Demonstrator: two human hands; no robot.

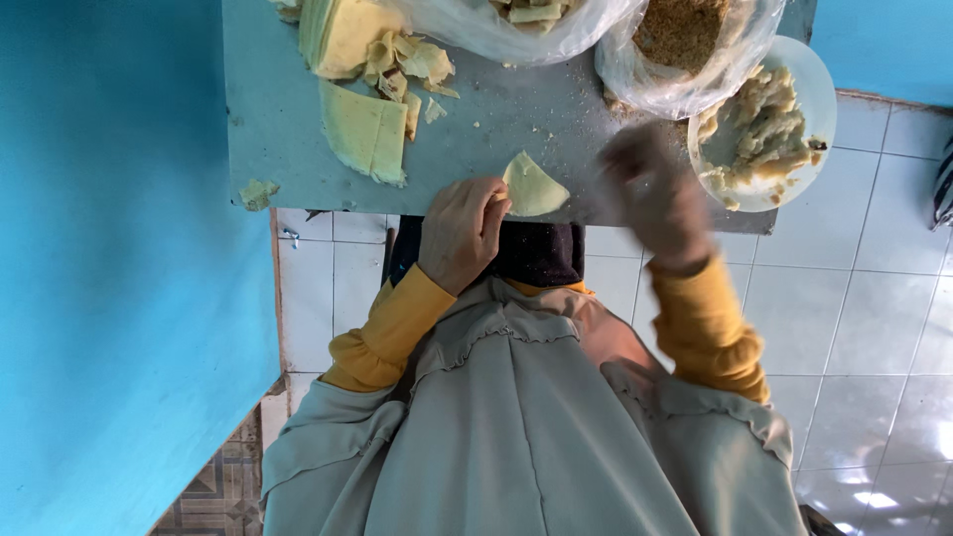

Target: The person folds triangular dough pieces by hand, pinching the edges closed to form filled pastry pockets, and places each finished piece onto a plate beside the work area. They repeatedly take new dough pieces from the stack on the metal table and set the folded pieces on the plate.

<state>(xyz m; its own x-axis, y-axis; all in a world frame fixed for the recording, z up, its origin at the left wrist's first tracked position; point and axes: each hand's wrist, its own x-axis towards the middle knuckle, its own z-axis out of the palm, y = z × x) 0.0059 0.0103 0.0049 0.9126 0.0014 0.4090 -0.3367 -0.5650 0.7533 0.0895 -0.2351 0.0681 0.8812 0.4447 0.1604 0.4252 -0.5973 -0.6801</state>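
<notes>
Fingers (493,203) of 1 left hand (462,233) — on 1 folded dough sheet (534,188)

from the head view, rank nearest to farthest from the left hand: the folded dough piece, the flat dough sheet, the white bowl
From the left hand:
1. folded dough piece, touching its fingertips.
2. flat dough sheet, up the table toward the blue wall.
3. white bowl, across the table past the blurred right hand.

Tabletop (278,119): matt grey, crumb-dusted. Dough sheet (534,187): smooth, pale yellow, soft. Bags (685,60): thin glossy clear plastic. Bowl (819,89): smooth white. Floor tiles (874,298): glossy.
</notes>
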